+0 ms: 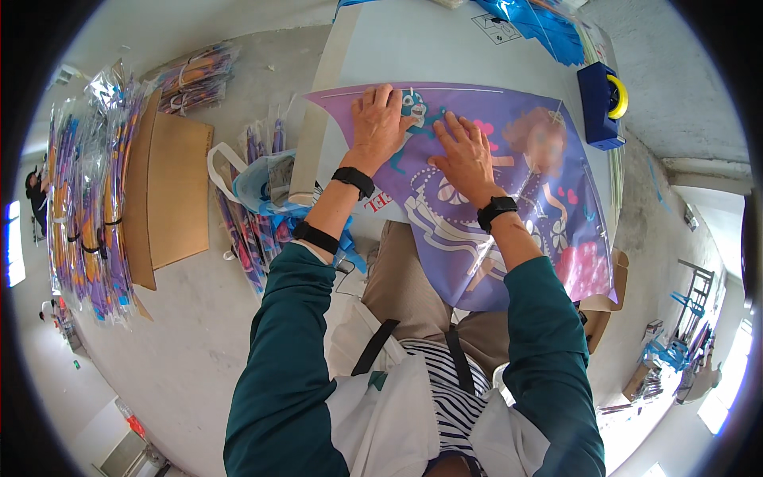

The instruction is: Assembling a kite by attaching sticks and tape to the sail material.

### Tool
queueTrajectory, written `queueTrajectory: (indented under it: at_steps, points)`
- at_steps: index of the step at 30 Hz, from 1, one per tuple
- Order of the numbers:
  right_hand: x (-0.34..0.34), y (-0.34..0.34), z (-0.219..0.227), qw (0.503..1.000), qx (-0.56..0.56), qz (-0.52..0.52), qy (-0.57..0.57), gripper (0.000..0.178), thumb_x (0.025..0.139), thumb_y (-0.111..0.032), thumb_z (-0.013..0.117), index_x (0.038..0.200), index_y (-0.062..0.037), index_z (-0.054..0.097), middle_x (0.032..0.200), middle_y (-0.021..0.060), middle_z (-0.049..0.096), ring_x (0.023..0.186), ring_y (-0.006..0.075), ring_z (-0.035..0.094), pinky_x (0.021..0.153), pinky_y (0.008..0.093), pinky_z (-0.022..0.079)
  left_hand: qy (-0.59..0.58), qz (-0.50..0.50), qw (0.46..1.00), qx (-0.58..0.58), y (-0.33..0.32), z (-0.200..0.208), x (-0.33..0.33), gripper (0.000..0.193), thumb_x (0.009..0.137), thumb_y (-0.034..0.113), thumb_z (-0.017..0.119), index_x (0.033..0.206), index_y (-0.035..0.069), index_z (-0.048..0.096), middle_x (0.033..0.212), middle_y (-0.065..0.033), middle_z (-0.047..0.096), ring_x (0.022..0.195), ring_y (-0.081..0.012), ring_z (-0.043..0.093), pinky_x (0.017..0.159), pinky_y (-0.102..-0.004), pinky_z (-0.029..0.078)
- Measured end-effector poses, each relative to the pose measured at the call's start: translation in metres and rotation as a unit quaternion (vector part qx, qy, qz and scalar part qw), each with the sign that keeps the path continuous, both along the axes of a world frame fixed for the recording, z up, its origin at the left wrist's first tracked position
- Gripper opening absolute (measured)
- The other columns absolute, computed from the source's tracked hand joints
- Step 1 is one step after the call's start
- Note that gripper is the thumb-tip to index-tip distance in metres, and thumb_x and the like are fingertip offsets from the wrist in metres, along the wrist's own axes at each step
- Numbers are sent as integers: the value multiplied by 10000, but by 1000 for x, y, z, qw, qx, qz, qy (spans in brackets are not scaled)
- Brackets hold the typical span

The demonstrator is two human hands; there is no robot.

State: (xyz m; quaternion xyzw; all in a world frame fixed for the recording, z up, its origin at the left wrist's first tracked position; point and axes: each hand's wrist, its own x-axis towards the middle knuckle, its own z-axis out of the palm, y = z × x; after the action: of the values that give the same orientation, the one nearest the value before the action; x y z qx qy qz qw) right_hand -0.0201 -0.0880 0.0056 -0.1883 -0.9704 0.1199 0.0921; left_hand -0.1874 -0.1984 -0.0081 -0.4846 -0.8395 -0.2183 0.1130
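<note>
Purple sheet (540, 199) is lying across the counter (413, 56), spilling over its near edge — your left grip (375, 127) and right grip (466, 160) are resting on it, thumbs and fingers apart, clamping nothing — apparently keeping it from curling or sliding.

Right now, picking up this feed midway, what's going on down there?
A person has both hands on a purple printed sheet spread over a pale work surface, its near part hanging over the edge above their lap. The left hand lies with its fingers at the sheet's far edge, near the left corner; the right hand rests spread beside it. A blue tape dispenser stands off to the right, and clear-wrapped bundles stand at far left.
</note>
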Motion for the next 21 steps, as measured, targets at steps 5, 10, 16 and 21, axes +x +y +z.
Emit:
queueTrajectory:
  at_steps: [5, 10, 16, 21]
  points:
    - [-1, -1, 3, 1000, 1, 3, 9, 666, 722, -308, 810, 1322, -151, 568, 1466, 71, 458, 1323, 321, 432, 1064, 505, 372, 2, -2, 1000, 5, -4, -1, -2, 532, 812, 340, 764, 1239, 61, 612, 1260, -69, 530, 1242, -290, 475, 1013, -471, 348]
    - [-15, 21, 11, 996, -50, 10, 66, 437, 740, -236, 777, 1143, -106, 668, 1276, 122, 594, 1152, 351, 564, 929, 458, 496, -18, 6, 1000, 4, -1, 0, -1, 546, 794, 342, 772, 1246, 75, 618, 1267, -54, 536, 1249, -291, 473, 1028, -472, 344]
    - [-76, 35, 15, 985, -96, -25, 141, 233, 759, -92, 653, 981, -99, 723, 970, 168, 659, 980, 367, 627, 834, 446, 534, -24, 8, 1000, 14, -1, -4, -1, 522, 795, 328, 762, 1233, 90, 608, 1259, -53, 549, 1238, -282, 480, 1038, -491, 347]
    - [-112, 37, 9, 988, -127, -63, 52, 236, 775, -95, 653, 989, -158, 730, 1013, 163, 647, 1005, 354, 622, 844, 443, 527, -39, 11, 999, -3, 0, -6, -2, 462, 836, 291, 727, 1240, 119, 581, 1269, -39, 541, 1252, -261, 471, 1061, -499, 324]
